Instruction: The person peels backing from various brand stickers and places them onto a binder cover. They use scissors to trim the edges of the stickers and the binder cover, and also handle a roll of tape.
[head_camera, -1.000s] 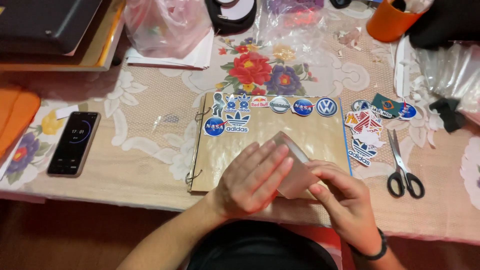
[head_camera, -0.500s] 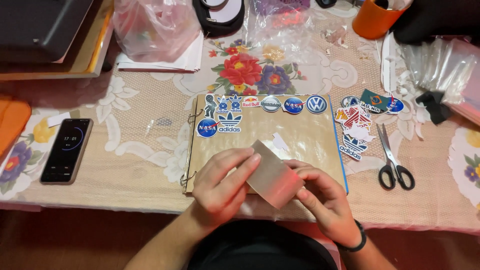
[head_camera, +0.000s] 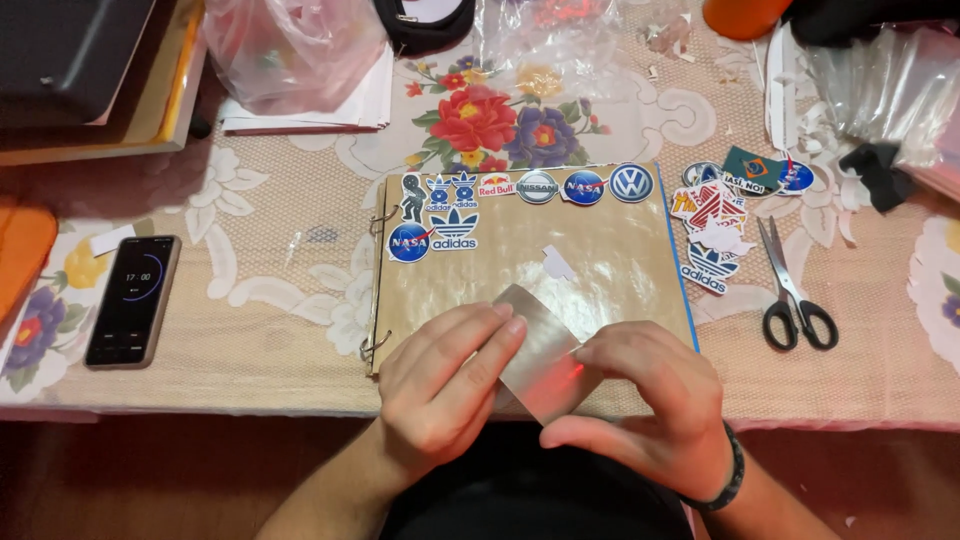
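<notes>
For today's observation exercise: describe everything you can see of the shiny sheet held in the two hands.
The shiny sheet is a small, thin rectangle, silvery grey and glossy, with a reddish reflection near its lower right. It looks like film or sticker backing. It is held tilted above the near edge of the brown board. The left hand pinches its left side; the right hand grips its lower right corner.

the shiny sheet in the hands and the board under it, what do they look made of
The sheet, held by the left hand and right hand, looks like thin glossy plastic film or backing paper: it mirrors light and bends. The board seems brown kraft card or thin wood, under a glossy sheen.
</notes>
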